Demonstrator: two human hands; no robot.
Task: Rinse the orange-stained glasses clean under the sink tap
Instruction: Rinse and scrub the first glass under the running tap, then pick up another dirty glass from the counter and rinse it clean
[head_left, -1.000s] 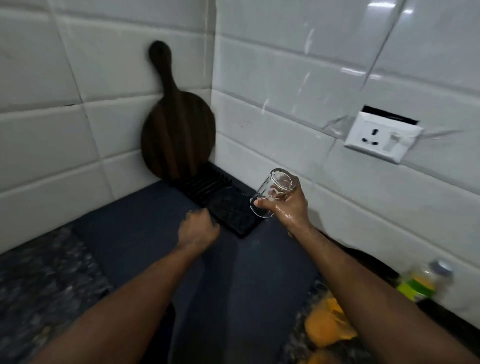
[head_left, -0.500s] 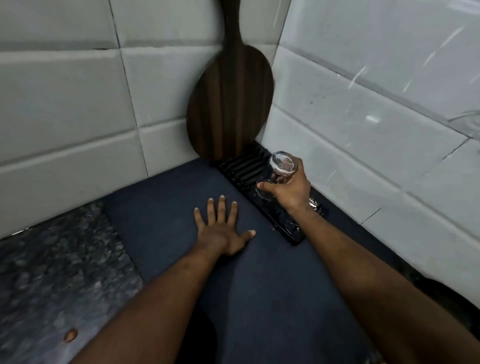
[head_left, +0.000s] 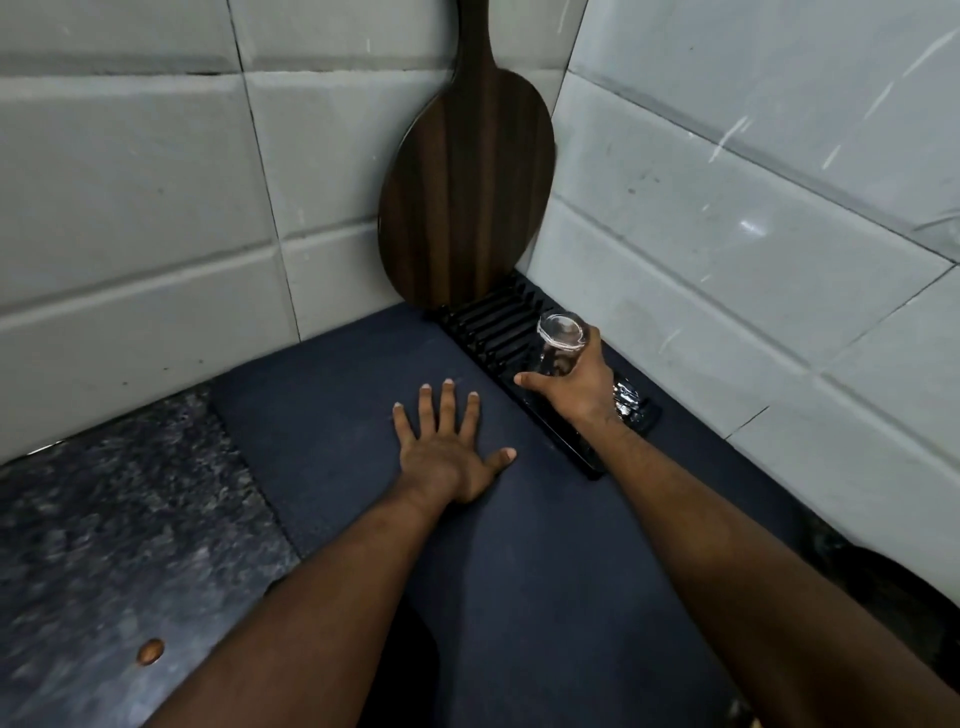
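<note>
My right hand (head_left: 582, 387) grips a clear glass (head_left: 560, 343), turned base up, over the black ribbed drying rack (head_left: 498, 332) in the counter's corner. The glass looks clean, with no orange on it. Another clear glass (head_left: 628, 400) lies on the rack just right of my wrist, partly hidden by it. My left hand (head_left: 447, 447) lies flat, fingers spread, on the dark blue mat (head_left: 332, 405). The sink and tap are out of view.
A round dark wooden board (head_left: 467, 192) with a handle leans in the tiled corner behind the rack. Speckled granite counter (head_left: 114, 519) lies left of the mat, with a small orange speck (head_left: 150, 650) on it. White tiled walls close in behind and to the right.
My left hand went from a fist above the mat to lying flat on it. My right hand lowered the upturned glass onto the rack. The view swung left and down.
</note>
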